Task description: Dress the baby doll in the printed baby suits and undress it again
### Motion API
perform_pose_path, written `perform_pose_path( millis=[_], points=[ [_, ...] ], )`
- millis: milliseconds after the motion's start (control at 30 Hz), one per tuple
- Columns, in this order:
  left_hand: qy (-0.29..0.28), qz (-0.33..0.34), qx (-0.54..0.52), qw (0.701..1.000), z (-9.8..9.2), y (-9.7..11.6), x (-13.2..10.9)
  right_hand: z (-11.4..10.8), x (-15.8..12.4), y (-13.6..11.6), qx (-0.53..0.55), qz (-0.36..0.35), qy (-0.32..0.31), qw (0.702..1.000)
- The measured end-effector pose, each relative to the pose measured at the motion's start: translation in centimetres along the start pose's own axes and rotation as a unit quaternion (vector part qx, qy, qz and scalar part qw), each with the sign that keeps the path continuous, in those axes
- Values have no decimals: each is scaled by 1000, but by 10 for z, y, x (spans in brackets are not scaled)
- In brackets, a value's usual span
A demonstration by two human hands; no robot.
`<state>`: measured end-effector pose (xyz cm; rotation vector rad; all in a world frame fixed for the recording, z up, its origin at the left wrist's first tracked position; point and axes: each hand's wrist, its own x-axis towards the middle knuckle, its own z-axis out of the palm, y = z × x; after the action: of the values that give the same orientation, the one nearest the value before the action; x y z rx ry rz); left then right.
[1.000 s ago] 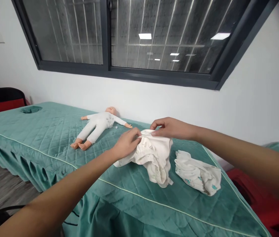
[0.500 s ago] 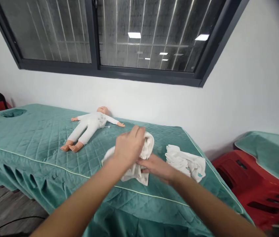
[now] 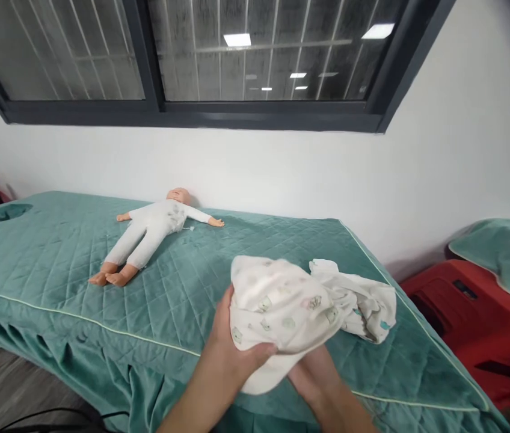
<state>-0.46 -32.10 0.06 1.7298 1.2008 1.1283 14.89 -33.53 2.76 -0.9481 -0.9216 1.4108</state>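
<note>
A white cloth [image 3: 282,300] with small green and grey prints is held folded above the near edge of the green bed. My left hand [image 3: 232,349] grips its left side, thumb across the front. Behind and under its lower right part is my right hand [image 3: 316,373], its fingers hidden by the cloth. Another crumpled white cloth [image 3: 367,300] with green spots lies on the bed just to the right. Farther left, a baby doll [image 3: 151,225] in a white suit lies on its back, arms spread and feet bare.
The bed has a quilted green cover [image 3: 79,252] and a face hole [image 3: 8,212] at far left. A red plastic chair [image 3: 476,319] with a green cloth stands at the right. Behind are a white wall and a dark-framed window [image 3: 219,114].
The held cloth has turned from a bunched shape into a wider piece with its print showing. My hands have moved lower and apart to either side of it. The view has shifted a little.
</note>
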Motion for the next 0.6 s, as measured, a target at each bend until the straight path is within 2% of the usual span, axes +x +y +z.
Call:
perform_pose_path(
  millis=[133,200,267,300,367,467,533,600],
  points=[
    [83,-69,-79,991,-4,16,16,18,23,-20,32,18,-106,994],
    [128,-107,-109,980,-17,18,16,16,28,-20,7,47,-172,984],
    [189,-128,-113,967,-40,5,10,4,30,-14,-60,77,-213,972],
    [234,-134,-92,959,-55,-7,4,-6,30,-9,-113,83,-219,966],
    [330,-149,-23,932,-90,-37,-12,-30,27,3,-257,58,-193,945],
    [482,-187,109,849,-151,-90,-47,-67,21,25,-426,-20,-119,897],
    [541,-192,155,804,-190,-125,-76,-84,19,37,-475,-73,-106,871],
    [565,-236,216,760,-224,-157,-110,-94,19,46,-495,-125,-122,851]
  ],
)
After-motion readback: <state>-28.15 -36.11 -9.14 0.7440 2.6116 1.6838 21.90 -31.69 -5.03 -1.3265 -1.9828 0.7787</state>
